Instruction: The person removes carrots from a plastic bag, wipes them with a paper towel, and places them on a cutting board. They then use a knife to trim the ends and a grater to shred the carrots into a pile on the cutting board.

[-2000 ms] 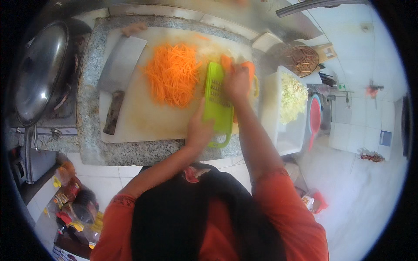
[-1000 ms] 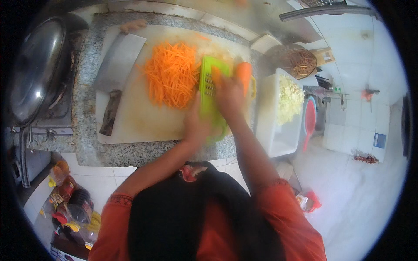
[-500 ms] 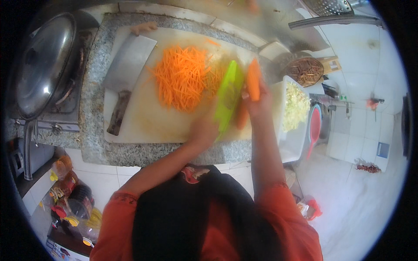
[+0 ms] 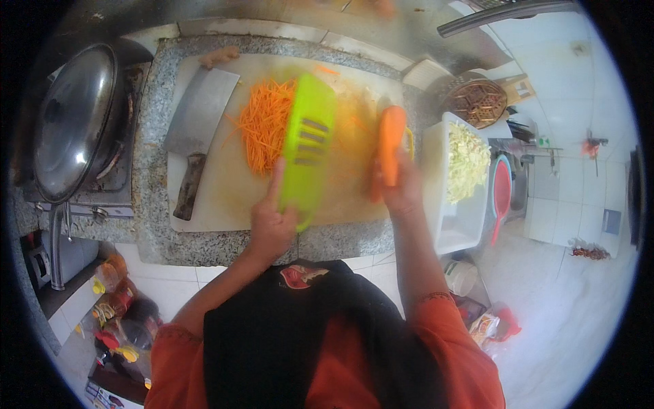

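Observation:
My left hand [image 4: 272, 225] grips the lower end of a bright green grater [image 4: 310, 150], tilted up on its edge over the cutting board [image 4: 231, 211]. A heap of carrot shreds [image 4: 264, 129] lies beside the grater, partly hidden by it. In my right hand [image 4: 403, 191] is a carrot [image 4: 390, 143], held upright and apart from the grater. Another orange piece [image 4: 375, 183], likely a second carrot, shows behind that hand. On the board's left side rests a cleaver [image 4: 204, 109] with a dark handle.
A piece of ginger [image 4: 219, 56] lies at the board's far left corner. To the right stands a white tub [image 4: 463, 235] with pale green shreds [image 4: 469, 163]. A lidded pan [image 4: 76, 126] sits on the stove at left. Bottles [image 4: 119, 300] stand below.
The grater in my left hand has moved left and now shows its slotted face. My right hand keeps the carrot, which now stands apart from the grater.

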